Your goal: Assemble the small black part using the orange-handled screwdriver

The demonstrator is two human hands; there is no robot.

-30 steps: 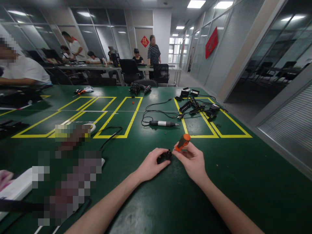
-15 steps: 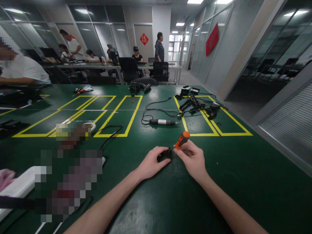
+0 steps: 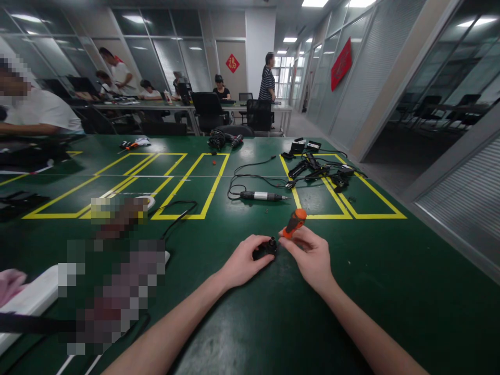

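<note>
My left hand (image 3: pixel 247 260) is closed around a small black part (image 3: pixel 272 244), thumb and forefinger on either side of it, low over the green table. The part has a short round stub pointing up; its exact kind is too small to make out. Just to the right, my right hand (image 3: pixel 310 256) grips an orange and black screwdriver (image 3: pixel 296 223). The screwdriver's handle tilts up and to the right, its orange butt end on top. Its shaft and tip are hidden by my fingers. My right fingertips are close beside the black part.
Beyond my hands lies a corded electric screwdriver (image 3: pixel 263 196). Black parts and cables (image 3: pixel 316 169) are heaped at the back right; a power drill (image 3: pixel 234 139) lies at the far edge. Yellow tape (image 3: pixel 211 195) marks the green table (image 3: pixel 250 323). A person (image 3: pixel 42 107) sits at left.
Both hands hold nearly the same pose; the screwdriver handle leans slightly more to the right. In the background, the standing person in the striped top has moved right.
</note>
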